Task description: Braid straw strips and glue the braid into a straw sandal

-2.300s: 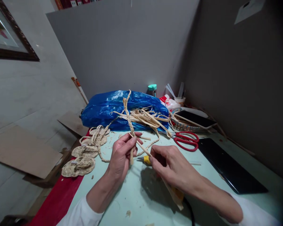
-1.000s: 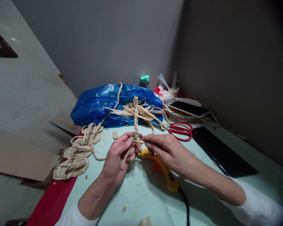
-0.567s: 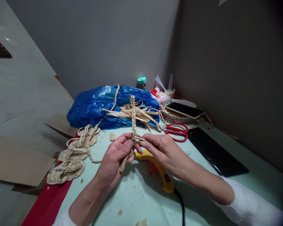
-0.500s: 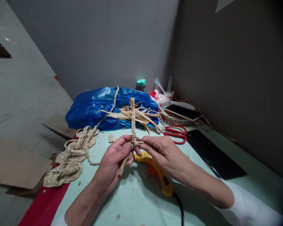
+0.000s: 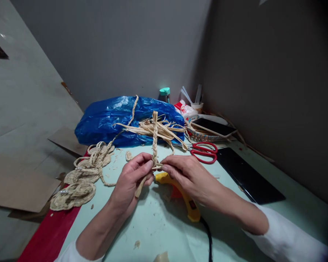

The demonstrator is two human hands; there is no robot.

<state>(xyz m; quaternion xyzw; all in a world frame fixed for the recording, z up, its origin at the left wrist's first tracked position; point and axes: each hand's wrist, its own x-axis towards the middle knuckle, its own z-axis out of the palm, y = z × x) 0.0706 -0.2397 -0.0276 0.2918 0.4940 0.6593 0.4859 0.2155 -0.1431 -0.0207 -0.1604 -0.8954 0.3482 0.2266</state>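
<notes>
My left hand (image 5: 131, 180) pinches the lower end of a short straw braid (image 5: 154, 136) that stands upright above the pale green table (image 5: 164, 233). A loose strand hangs down past its fingers. My right hand (image 5: 184, 174) meets it from the right, fingertips pinched on a thin strand at the braid's base. A yellow glue gun (image 5: 184, 200) lies on the table just beneath and behind both hands, its black cord running toward me.
A blue plastic bag (image 5: 112, 118) with loose straw strips (image 5: 155, 129) lies behind. Coiled braided pieces (image 5: 82, 178) sit at the left edge. Red scissors (image 5: 205, 152), a dark tablet (image 5: 248, 174), a phone on a basket (image 5: 213, 127) and a cup are to the right.
My right hand left the glue gun on the table and came to the braid. The braid went from leaning left to upright, and both hands now pinch at its base.
</notes>
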